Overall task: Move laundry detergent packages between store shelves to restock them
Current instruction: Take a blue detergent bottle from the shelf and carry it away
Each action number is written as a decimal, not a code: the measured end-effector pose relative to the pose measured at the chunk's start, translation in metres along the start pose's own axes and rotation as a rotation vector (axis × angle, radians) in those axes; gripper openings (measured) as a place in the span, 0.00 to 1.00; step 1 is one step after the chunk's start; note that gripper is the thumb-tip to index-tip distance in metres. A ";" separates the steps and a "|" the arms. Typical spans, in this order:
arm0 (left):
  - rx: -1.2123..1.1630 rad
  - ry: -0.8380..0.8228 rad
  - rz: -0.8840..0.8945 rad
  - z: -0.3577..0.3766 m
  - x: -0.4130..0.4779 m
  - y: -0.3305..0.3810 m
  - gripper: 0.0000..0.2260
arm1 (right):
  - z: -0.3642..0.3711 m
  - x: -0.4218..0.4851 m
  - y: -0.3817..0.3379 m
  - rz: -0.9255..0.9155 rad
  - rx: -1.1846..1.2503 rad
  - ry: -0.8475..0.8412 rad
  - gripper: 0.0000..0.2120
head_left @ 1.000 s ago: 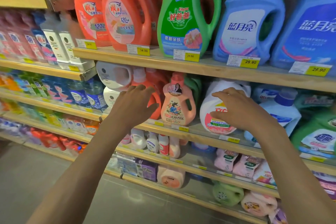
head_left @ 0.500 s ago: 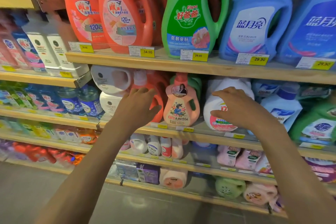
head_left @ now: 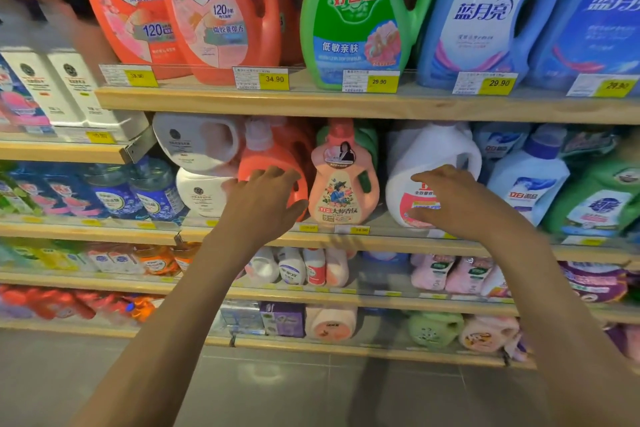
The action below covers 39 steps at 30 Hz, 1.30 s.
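A peach detergent bottle (head_left: 343,184) with a pink cap stands at the front of the second shelf (head_left: 381,239). My left hand (head_left: 263,201) hovers open just left of it, in front of an orange bottle (head_left: 266,163). My right hand (head_left: 450,198) hovers open to its right, fingers spread over the label of a white jug (head_left: 433,156). Neither hand holds anything. Whether the fingers touch the bottles behind them cannot be told.
Large orange (head_left: 214,10), green (head_left: 360,17) and blue (head_left: 491,17) jugs fill the top shelf (head_left: 311,104) above yellow price tags. White jugs (head_left: 197,146) lie stacked at the left. Lower shelves hold small bottles and pouches. Grey floor (head_left: 311,388) lies below.
The view has come closer to the shelves and shifted a little. Both hands stay spread on either side of the peach bottle, holding nothing.
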<state>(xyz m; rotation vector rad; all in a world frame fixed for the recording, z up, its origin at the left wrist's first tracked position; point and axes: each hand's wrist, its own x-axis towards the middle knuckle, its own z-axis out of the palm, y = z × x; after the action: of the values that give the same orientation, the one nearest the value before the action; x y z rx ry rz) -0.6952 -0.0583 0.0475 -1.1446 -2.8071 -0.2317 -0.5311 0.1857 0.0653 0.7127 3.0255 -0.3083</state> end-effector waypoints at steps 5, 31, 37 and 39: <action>-0.022 -0.022 0.023 0.009 0.007 0.005 0.22 | 0.011 0.003 0.010 0.036 -0.002 -0.015 0.34; -0.498 0.441 0.236 -0.061 0.185 0.152 0.26 | -0.159 0.073 0.088 0.059 0.027 0.550 0.37; -0.715 0.394 0.198 -0.060 0.222 0.182 0.30 | -0.204 0.101 0.102 0.009 0.054 0.666 0.41; -0.761 0.394 0.199 -0.057 0.230 0.187 0.33 | -0.213 0.114 0.106 -0.026 0.059 0.675 0.44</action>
<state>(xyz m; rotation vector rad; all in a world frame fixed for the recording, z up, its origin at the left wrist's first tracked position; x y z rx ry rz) -0.7257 0.2217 0.1570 -1.2874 -2.2612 -1.4123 -0.5798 0.3704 0.2473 0.9432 3.6697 -0.1832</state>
